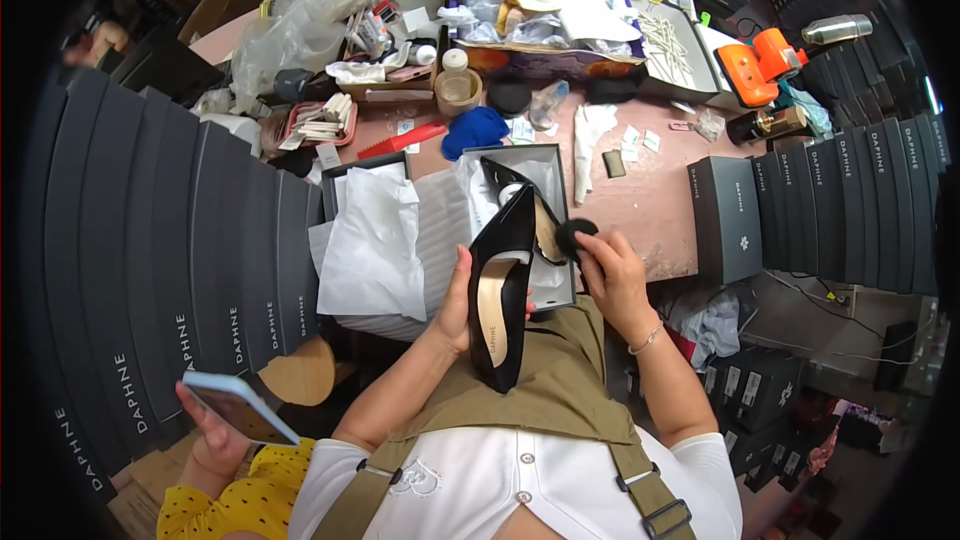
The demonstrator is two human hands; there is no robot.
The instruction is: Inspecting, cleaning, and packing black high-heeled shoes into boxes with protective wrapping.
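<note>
My left hand (456, 302) is closed around a black pointed shoe (508, 285), with its toe tipped up and away from me and its beige insole facing up. Between the fingertips of my right hand (616, 278) is a round black sponge pad (577, 238), just right of the shoe and apart from it. Behind the held shoe, a second black shoe (547, 228) lies in an open grey shoebox (562, 162) lined with white paper. The held shoe hides part of it.
Tall stacks of dark shoeboxes stand on the left (165, 270) and right (830, 210). White tissue paper (372, 240) covers a box left of the shoes. Farther back are a blue cloth (474, 132), a red brush (402, 140) and an orange tape dispenser (762, 68). At lower left, another person holds a phone (238, 407).
</note>
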